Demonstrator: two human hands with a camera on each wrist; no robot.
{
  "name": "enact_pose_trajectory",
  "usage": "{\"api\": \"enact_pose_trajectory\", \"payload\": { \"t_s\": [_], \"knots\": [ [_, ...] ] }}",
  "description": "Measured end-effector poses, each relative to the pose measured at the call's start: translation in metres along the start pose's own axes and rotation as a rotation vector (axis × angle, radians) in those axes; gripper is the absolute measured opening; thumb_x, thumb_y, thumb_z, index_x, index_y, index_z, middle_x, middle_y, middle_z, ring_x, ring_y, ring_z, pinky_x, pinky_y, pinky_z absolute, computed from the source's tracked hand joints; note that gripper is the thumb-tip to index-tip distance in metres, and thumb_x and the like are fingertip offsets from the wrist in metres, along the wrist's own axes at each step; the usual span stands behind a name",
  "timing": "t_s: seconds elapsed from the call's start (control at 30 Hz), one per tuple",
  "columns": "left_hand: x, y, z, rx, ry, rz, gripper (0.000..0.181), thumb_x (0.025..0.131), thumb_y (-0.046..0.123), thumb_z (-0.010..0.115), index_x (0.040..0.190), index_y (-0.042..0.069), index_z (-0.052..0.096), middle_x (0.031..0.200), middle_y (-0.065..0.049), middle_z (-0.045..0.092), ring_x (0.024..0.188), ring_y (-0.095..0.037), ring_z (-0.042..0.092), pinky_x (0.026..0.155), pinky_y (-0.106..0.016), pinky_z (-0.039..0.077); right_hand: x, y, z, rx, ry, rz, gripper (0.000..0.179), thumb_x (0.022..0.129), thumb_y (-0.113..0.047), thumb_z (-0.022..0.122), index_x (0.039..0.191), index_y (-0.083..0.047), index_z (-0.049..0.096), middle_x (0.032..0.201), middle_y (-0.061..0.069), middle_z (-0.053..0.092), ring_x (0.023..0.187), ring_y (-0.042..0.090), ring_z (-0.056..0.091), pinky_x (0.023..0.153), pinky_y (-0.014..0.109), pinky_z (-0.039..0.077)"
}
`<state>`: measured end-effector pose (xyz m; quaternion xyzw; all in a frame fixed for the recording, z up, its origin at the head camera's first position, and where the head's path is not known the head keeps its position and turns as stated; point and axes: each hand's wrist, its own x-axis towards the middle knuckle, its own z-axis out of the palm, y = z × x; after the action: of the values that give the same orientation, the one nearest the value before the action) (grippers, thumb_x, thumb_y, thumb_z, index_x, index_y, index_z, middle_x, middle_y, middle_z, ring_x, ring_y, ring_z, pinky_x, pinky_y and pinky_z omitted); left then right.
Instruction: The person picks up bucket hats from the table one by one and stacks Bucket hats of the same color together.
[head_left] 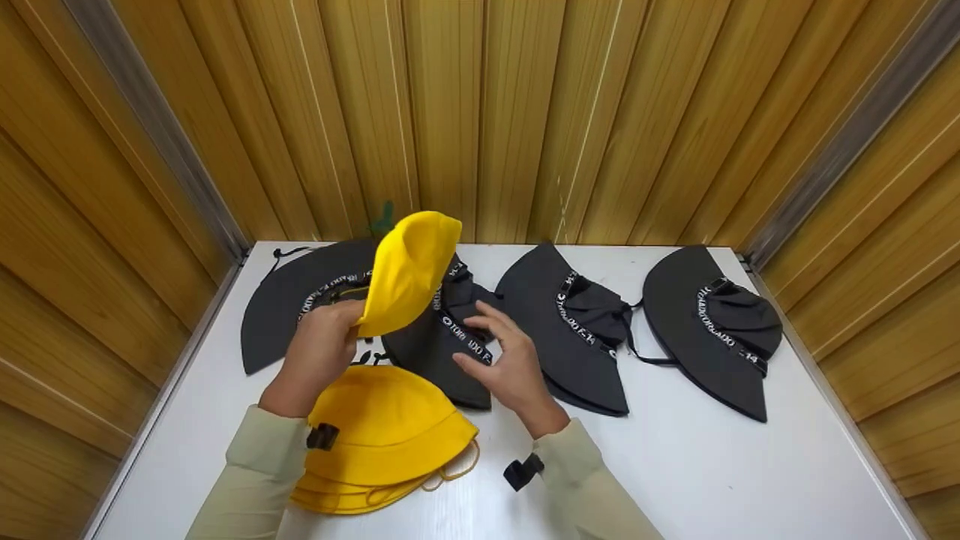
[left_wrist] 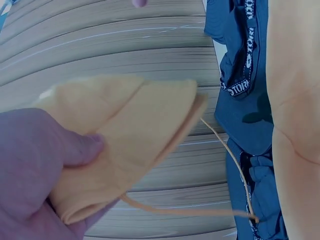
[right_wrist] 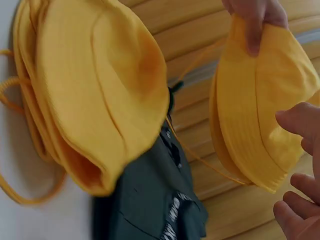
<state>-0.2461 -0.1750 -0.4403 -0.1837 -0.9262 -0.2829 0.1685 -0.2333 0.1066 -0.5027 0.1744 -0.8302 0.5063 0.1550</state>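
My left hand [head_left: 324, 349] pinches a folded yellow bucket hat [head_left: 411, 274] by one end and holds it up over the table; in the left wrist view the thumb presses on the hat [left_wrist: 135, 120] and a thin cord dangles from its brim. To the right, apart from that hat, my right hand [head_left: 510, 360] has its fingers spread with nothing between them. In the right wrist view its fingertips are near the held hat [right_wrist: 260, 105]. Below the hands lies a stack of folded yellow hats [head_left: 390, 427], their cords trailing at the right side.
Several folded black hats with lettered bands lie along the white table [head_left: 705, 480]: one at the far left [head_left: 270, 322], one behind my hands [head_left: 427, 360], others at the middle [head_left: 532, 322] and right [head_left: 675, 330]. Wood-patterned panels [head_left: 517, 120] wall the back and sides.
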Motion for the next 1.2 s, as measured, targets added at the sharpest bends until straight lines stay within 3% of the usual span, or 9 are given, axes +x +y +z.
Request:
{"api": "enact_pose_trajectory", "payload": {
  "t_s": [0.13,0.23,0.33,0.47,0.63,0.7,0.83,1.03,1.2],
  "knots": [
    [-0.003,0.002,0.001,0.022,0.017,0.123,0.038,0.093,-0.008,0.067,0.117,0.020,0.077,0.109,-0.002,0.078,0.101,-0.024,0.074,0.090,-0.044,0.062,0.011,0.004,-0.016,-0.044,0.067,0.022,0.075,0.080,-0.028,0.089,0.146,-0.017,0.055,0.163,0.014,0.036,0.150,0.033,0.038,0.119,0.054,0.039],
    [-0.005,0.004,0.002,0.028,0.000,0.161,0.041,0.091,-0.007,0.070,0.121,0.020,0.076,0.114,-0.002,0.077,0.104,-0.025,0.074,0.092,-0.042,0.061,0.018,0.008,-0.029,-0.089,0.102,0.018,0.091,0.076,-0.029,0.092,0.154,-0.019,0.045,0.168,0.017,0.025,0.154,0.037,0.028,0.121,0.062,0.031],
    [-0.006,0.005,0.004,0.027,-0.027,0.188,0.045,0.088,-0.009,0.073,0.122,0.021,0.076,0.117,-0.002,0.077,0.106,-0.025,0.074,0.094,-0.040,0.061,0.023,0.013,-0.040,-0.141,0.099,0.016,0.098,0.073,-0.030,0.094,0.157,-0.022,0.042,0.169,0.015,0.023,0.156,0.038,0.021,0.122,0.066,0.024],
    [-0.009,0.004,0.007,0.032,-0.053,0.224,0.049,0.087,-0.011,0.073,0.122,0.021,0.076,0.119,-0.001,0.077,0.107,-0.024,0.074,0.095,-0.038,0.060,0.028,0.022,-0.053,-0.174,0.020,0.017,0.084,0.074,-0.019,0.092,0.148,-0.017,0.055,0.162,0.012,0.042,0.154,0.039,0.030,0.123,0.064,0.025],
    [-0.011,0.000,0.009,0.014,-0.052,0.227,0.049,0.088,-0.012,0.071,0.122,0.023,0.076,0.119,0.001,0.077,0.108,-0.023,0.074,0.095,-0.037,0.060,0.029,0.033,-0.063,-0.126,-0.086,0.042,0.040,0.080,-0.003,0.086,0.118,-0.013,0.077,0.131,0.007,0.072,0.131,0.033,0.061,0.114,0.051,0.045],
    [-0.011,-0.001,0.010,-0.001,-0.060,0.225,0.049,0.089,-0.012,0.071,0.122,0.023,0.076,0.119,0.002,0.076,0.108,-0.022,0.073,0.096,-0.037,0.060,0.028,0.035,-0.067,-0.127,-0.113,0.054,0.034,0.081,-0.001,0.084,0.112,-0.014,0.079,0.124,0.006,0.075,0.123,0.031,0.067,0.110,0.047,0.051],
    [-0.010,-0.001,0.010,-0.034,-0.081,0.213,0.048,0.090,-0.011,0.069,0.123,0.023,0.075,0.120,0.002,0.076,0.110,-0.020,0.073,0.097,-0.036,0.059,0.028,0.038,-0.074,-0.183,-0.136,0.051,0.034,0.083,-0.002,0.083,0.115,-0.013,0.078,0.121,0.006,0.076,0.115,0.027,0.070,0.104,0.045,0.055],
    [-0.009,-0.001,0.008,-0.089,-0.074,0.165,0.047,0.091,-0.006,0.070,0.129,0.023,0.072,0.125,0.003,0.074,0.113,-0.021,0.071,0.100,-0.039,0.058,0.031,0.036,-0.085,-0.180,-0.061,0.015,0.022,0.088,-0.008,0.080,0.108,-0.013,0.077,0.109,0.002,0.078,0.102,0.020,0.071,0.093,0.041,0.059],
    [-0.006,0.000,0.005,-0.100,0.011,0.111,0.035,0.092,0.008,0.073,0.125,0.018,0.072,0.120,0.000,0.075,0.104,-0.020,0.073,0.095,-0.041,0.060,0.032,0.026,-0.093,-0.128,0.073,-0.014,0.018,0.089,-0.017,0.080,0.106,-0.011,0.077,0.103,0.001,0.078,0.090,0.014,0.067,0.081,0.027,0.058]
  ]
}}
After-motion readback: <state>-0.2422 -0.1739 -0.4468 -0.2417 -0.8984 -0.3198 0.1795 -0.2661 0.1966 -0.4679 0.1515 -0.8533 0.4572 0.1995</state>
